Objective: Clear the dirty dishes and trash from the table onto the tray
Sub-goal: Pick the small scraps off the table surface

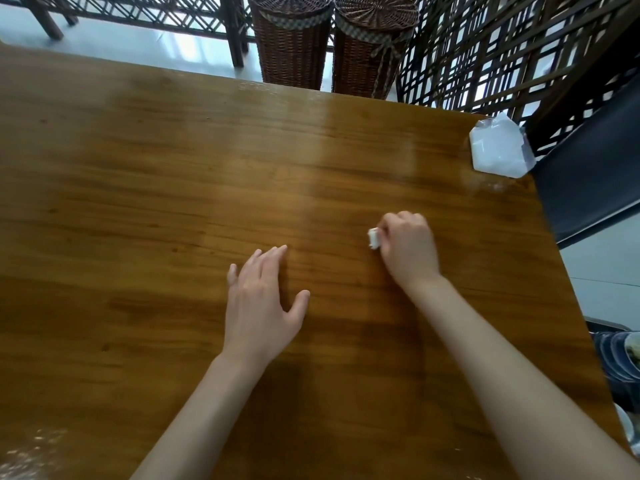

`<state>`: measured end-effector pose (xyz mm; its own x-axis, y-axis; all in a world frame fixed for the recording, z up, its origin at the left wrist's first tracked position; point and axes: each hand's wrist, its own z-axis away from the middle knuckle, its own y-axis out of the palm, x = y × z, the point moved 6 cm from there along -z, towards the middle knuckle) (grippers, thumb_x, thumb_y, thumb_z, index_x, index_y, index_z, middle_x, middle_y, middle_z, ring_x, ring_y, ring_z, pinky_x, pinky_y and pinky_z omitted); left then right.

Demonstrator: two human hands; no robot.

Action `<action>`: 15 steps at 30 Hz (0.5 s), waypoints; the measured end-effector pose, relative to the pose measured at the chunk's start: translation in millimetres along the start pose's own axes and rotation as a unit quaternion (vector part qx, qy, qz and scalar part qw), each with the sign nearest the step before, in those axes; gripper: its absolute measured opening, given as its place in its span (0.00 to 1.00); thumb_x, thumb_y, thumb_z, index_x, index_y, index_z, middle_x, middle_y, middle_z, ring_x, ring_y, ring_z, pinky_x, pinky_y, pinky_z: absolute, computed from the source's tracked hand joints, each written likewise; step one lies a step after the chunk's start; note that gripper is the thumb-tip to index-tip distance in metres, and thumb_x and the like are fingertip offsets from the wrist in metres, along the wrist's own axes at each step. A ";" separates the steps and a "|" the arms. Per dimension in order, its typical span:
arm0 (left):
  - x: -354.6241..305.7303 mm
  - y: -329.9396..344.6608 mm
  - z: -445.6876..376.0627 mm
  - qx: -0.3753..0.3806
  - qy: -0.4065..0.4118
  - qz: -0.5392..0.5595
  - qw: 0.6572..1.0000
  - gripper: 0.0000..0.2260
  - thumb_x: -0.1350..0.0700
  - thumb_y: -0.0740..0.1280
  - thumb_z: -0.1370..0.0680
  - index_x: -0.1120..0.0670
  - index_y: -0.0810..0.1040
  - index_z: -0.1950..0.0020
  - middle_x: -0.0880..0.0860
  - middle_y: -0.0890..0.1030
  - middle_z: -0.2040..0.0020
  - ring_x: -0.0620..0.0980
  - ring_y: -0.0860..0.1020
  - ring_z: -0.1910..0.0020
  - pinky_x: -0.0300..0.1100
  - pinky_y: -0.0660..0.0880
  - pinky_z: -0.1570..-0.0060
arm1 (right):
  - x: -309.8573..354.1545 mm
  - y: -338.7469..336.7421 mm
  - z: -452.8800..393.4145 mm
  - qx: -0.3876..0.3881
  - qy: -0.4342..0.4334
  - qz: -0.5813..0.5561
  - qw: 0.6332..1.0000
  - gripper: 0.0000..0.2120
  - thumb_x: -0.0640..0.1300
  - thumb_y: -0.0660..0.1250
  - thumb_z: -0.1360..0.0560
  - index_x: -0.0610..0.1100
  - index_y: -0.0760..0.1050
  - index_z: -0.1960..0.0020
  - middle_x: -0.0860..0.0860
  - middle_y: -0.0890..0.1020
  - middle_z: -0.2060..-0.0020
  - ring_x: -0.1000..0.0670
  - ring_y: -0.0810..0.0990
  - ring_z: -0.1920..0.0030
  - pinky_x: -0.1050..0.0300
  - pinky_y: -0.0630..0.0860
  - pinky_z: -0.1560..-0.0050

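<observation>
My right hand (408,249) rests on the wooden table (173,188), fingers curled around a small white wad of tissue (373,239) that pokes out at its left side. My left hand (259,299) lies flat on the table to the left, palm down, fingers spread, holding nothing. A clear plastic pack of white tissues (498,150) sits at the table's far right corner. No tray or dishes are in sight.
Two tall wicker baskets (294,43) stand beyond the far edge, beside dark lattice screens (502,53). A dark chair seat (595,168) is off the right edge. White crumbs (31,452) speckle the near left corner. A patterned object (623,362) shows at the right.
</observation>
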<state>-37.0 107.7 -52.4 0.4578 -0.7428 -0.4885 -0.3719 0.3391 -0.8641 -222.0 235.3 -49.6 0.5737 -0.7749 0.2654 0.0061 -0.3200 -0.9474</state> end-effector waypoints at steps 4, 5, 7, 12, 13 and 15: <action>-5.4 5.4 -1.6 0.006 0.010 0.002 1.000 0.29 0.49 0.72 0.29 0.54 0.68 0.30 0.53 0.73 0.33 0.53 0.66 0.30 0.50 0.49 0.32 | -59.3 -17.1 0.2 -0.038 0.115 0.025 0.992 0.06 0.42 0.63 0.23 0.40 0.76 0.52 0.43 0.79 0.56 0.45 0.75 0.55 0.57 0.67 0.60; -6.7 7.3 -1.5 0.009 0.012 0.001 1.000 0.30 0.48 0.71 0.28 0.54 0.68 0.29 0.53 0.73 0.33 0.53 0.66 0.30 0.50 0.49 0.32 | -63.5 -17.4 0.7 -0.036 0.121 0.029 0.992 0.06 0.42 0.63 0.23 0.40 0.77 0.52 0.42 0.79 0.56 0.44 0.75 0.55 0.57 0.68 0.60; -8.4 10.0 -0.8 0.015 0.014 0.001 1.000 0.30 0.48 0.71 0.28 0.53 0.67 0.29 0.52 0.72 0.32 0.52 0.65 0.29 0.49 0.48 0.31 | -64.0 -14.7 -1.0 -0.024 0.120 0.030 0.992 0.08 0.41 0.63 0.23 0.40 0.79 0.51 0.42 0.79 0.55 0.43 0.76 0.54 0.56 0.70 0.60; -10.0 12.9 2.5 0.021 0.019 0.002 1.000 0.29 0.47 0.70 0.28 0.52 0.67 0.29 0.52 0.72 0.32 0.52 0.64 0.29 0.49 0.48 0.31 | -42.2 -8.8 1.0 -0.007 0.115 -0.020 0.993 0.07 0.41 0.65 0.24 0.40 0.81 0.52 0.44 0.81 0.55 0.47 0.78 0.55 0.59 0.72 0.58; -10.3 13.1 3.0 0.021 0.018 0.002 1.000 0.29 0.48 0.70 0.28 0.52 0.67 0.29 0.52 0.72 0.32 0.52 0.65 0.29 0.50 0.49 0.31 | -30.3 -6.1 5.0 -0.004 0.102 -0.033 0.994 0.07 0.41 0.66 0.25 0.40 0.81 0.52 0.45 0.81 0.56 0.48 0.78 0.56 0.60 0.72 0.58; -11.6 12.8 3.5 0.017 0.016 0.005 1.000 0.28 0.48 0.70 0.28 0.52 0.68 0.29 0.52 0.72 0.32 0.52 0.65 0.29 0.50 0.49 0.31 | -2.1 -0.3 16.6 0.003 0.069 -0.063 0.996 0.06 0.42 0.67 0.25 0.41 0.82 0.53 0.46 0.80 0.58 0.49 0.78 0.57 0.60 0.72 0.58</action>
<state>-44.2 122.8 -58.3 0.4288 -0.7568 -0.4933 -0.3479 0.3656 -0.8633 -209.6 246.1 -52.9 0.4500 -0.7962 0.4044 0.0758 -0.4172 -0.9057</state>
